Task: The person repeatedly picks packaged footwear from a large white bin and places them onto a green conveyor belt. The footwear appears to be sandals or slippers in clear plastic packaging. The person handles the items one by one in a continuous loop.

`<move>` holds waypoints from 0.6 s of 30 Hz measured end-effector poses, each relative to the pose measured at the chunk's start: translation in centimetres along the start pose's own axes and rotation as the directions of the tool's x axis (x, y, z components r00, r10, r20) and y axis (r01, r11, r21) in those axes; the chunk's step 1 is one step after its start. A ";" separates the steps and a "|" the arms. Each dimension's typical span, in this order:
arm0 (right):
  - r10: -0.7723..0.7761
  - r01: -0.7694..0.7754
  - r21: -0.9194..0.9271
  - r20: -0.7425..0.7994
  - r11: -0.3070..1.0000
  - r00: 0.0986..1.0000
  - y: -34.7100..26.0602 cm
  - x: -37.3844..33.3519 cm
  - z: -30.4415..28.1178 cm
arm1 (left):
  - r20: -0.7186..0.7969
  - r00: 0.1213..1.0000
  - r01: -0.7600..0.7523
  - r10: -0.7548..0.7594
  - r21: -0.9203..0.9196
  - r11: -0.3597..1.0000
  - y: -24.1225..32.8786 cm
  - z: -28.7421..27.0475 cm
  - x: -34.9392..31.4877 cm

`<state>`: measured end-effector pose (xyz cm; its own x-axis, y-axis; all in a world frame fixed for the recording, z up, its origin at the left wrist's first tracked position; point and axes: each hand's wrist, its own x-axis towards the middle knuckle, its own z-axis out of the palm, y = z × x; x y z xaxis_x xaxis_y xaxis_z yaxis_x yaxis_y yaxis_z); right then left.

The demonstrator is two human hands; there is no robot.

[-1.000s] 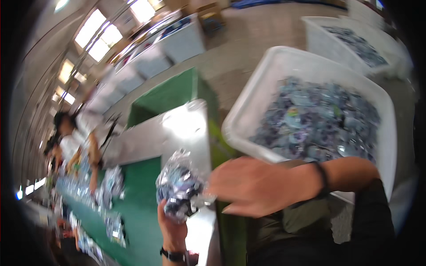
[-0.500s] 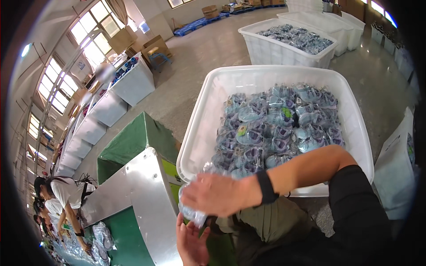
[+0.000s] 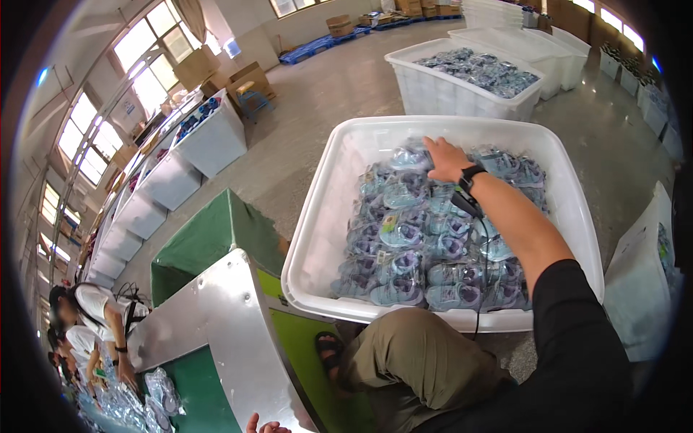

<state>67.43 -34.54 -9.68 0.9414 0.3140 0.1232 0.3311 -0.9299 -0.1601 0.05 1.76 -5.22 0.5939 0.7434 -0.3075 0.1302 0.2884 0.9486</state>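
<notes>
My right hand reaches to the far part of a large white plastic bin. Its fingers and thumb are round the near end of a clear-bagged pair of light blue and purple shoes, on top of the far row. More bagged shoes lie packed in rows below. The right wrist carries a black band, and a dark device with a hanging cable shows beside it. Of my left hand, only fingertips show at the bottom edge, apart and with nothing visible in them, by the metal-edged table.
A metal-edged table with a green belt holds bagged shoes; people work along it at left. A green-covered box stands behind. Another full white bin is beyond mine, and a white bin stands at right.
My right hand has swung from the table's corner to the far side of the bin with the bagged shoes. My left hand has dropped to the bottom edge, away from the bag.
</notes>
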 end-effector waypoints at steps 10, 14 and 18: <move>-0.654 0.341 0.707 0.223 0.619 0.723 -14.0 -7.5 -1.0 | -0.243 0.970 0.023 0.003 0.104 0.994 1.0 -7.6 -0.2; -0.931 0.341 0.897 0.167 0.279 0.323 -22.9 -15.5 -5.2 | -0.356 0.933 0.006 0.060 0.181 0.984 0.0 -10.9 -0.3; -0.994 0.302 0.949 0.104 0.086 -0.045 -28.9 -23.6 -8.8 | -0.475 0.864 0.030 0.164 0.374 0.927 -1.3 -16.8 -0.8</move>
<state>35.11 -16.79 0.68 -0.3642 0.9299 0.0514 0.3742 0.1966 -0.9063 -13.95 10.95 -7.48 0.1574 0.9767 -0.1457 0.4351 0.0638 0.8981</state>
